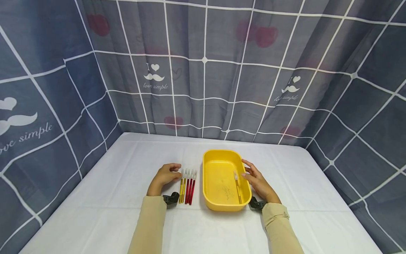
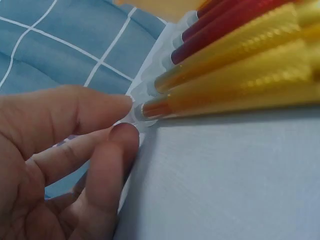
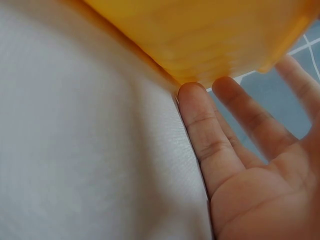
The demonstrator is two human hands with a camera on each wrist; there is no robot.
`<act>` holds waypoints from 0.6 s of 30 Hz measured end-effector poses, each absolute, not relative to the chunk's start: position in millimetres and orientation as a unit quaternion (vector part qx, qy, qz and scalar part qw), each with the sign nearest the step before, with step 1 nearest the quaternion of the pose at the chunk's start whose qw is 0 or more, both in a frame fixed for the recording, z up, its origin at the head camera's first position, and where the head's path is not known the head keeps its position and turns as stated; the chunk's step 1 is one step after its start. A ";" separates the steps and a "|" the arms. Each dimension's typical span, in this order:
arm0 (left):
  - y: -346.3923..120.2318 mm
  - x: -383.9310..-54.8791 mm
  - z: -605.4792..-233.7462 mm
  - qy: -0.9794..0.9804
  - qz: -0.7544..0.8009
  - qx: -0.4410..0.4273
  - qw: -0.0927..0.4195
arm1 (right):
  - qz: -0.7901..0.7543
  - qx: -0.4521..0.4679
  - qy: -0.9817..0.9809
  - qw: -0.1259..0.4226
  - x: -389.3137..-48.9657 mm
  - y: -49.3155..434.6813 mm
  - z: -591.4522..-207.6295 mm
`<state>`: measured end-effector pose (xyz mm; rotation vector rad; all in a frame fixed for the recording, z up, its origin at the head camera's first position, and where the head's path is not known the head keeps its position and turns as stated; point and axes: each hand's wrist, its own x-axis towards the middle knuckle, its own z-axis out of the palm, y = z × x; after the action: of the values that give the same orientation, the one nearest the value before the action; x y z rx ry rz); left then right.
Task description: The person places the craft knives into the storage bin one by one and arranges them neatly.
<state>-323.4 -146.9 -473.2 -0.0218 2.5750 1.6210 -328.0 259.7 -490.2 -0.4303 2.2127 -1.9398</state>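
Observation:
Several slim pen-like tools with clear caps lie side by side on the white table, cap ends away from me: gold ones on the left, red ones on the right. My left hand is beside the cap of the leftmost gold tool. Its thumb and forefinger stand slightly apart at the cap tip, not closed on it. A yellow plastic tub stands to the right, with another gold tool lying inside. My right hand holds the tub's right wall, thumb over the rim and fingers against the outside.
The white tablecloth covers the table. Grey-blue checked curtains hang behind and along both sides. Dark wrist mounts sit on both wrists. Small dark marks show on the tub's floor.

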 end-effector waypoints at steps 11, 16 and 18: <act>-142.1 -321.6 -465.6 0.866 0.496 0.000 0.056 | -0.649 -0.145 0.742 0.086 -328.1 260.1 -488.5; -139.5 -319.7 -465.3 0.862 0.503 -0.001 0.061 | -0.647 -0.143 0.744 0.086 -328.8 259.7 -489.5; -138.9 -319.2 -466.0 0.857 0.511 -0.002 0.064 | -0.646 -0.142 0.745 0.085 -329.1 259.4 -490.1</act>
<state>-319.2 -138.9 -466.0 -0.0074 2.5881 1.5421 -329.1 259.4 -490.1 -0.4236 2.2215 -1.9268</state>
